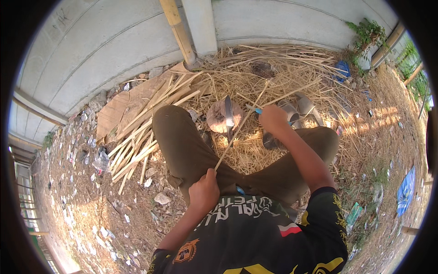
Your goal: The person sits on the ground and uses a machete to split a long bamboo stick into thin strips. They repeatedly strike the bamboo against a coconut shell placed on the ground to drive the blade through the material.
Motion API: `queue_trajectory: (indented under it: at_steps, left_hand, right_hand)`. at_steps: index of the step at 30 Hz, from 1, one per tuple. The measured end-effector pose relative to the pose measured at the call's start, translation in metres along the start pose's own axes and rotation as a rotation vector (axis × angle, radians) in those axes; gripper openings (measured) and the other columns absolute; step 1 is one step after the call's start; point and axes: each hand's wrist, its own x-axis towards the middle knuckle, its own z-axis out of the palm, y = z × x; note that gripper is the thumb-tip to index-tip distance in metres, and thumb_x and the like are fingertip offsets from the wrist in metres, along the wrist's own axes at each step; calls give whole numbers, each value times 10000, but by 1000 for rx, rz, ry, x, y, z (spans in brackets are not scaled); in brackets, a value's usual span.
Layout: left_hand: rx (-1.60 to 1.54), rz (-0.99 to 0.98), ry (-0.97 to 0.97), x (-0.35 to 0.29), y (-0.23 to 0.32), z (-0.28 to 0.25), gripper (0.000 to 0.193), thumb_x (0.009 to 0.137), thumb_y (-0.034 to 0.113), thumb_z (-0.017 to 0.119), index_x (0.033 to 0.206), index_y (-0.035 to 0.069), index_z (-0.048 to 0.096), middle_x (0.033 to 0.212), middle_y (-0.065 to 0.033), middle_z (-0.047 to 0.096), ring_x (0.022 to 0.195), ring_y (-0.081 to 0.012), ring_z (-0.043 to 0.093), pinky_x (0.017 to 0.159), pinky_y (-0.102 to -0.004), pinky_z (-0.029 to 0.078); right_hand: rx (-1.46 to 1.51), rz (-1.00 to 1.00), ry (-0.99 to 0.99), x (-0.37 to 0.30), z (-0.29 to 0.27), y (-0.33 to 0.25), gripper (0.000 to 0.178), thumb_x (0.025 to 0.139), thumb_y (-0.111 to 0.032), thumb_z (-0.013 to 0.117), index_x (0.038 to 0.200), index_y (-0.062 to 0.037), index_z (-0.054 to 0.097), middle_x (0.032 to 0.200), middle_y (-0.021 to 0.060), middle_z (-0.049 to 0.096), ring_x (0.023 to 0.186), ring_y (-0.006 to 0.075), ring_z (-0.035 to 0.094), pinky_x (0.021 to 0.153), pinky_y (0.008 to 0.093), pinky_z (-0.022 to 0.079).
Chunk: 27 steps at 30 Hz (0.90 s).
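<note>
My left hand [204,190], low by my lap, is closed on one end of a long thin bamboo strip [239,129]. The strip slants up and away to the right, passing just left of my right hand [273,119]. That hand is closed round the blue handle of a small knife [258,110], whose short blade points left toward the strip. Whether the blade touches the strip I cannot tell. Between my knees sits a round wooden block [215,117], with a broad dark-handled cleaver [229,114] lying across its right side.
Split bamboo strips [132,153] lie piled left of my knee, partly on flattened cardboard [119,112]. Thin shavings [242,75] and longer strips cover the ground ahead, up to a grey panel wall [273,23]. Blue plastic [406,192] and litter lie at the right.
</note>
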Motion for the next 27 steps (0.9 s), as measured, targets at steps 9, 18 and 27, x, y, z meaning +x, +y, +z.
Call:
queue_trajectory:
  at_steps: [9,18,27]
  left_hand:
    - [-5,-4,-110,-1,-4,-3,127,1013,213,536,971,100,497,720,-175,670,649,-450,652,562,-570,501]
    - [-87,-3,10,2,-3,-1,125,1011,204,540,947,102,506,703,-153,678,601,-402,667,504,-538,507]
    - [-77,-43,-24,3,3,-2,106,1017,199,525,976,102,510,768,-166,694,647,-421,674,548,-544,515]
  right_hand:
    - [4,225,146,45,2,70,221,881,-222,641,887,-35,758,883,184,744,832,351,744,681,468,575]
    - [-55,-205,106,-16,4,-22,232,854,-233,645,866,-29,755,802,174,717,730,347,724,647,485,558]
    - [-107,-154,23,0,10,-21,173,857,-193,655,847,-53,756,786,144,719,727,326,732,631,459,564]
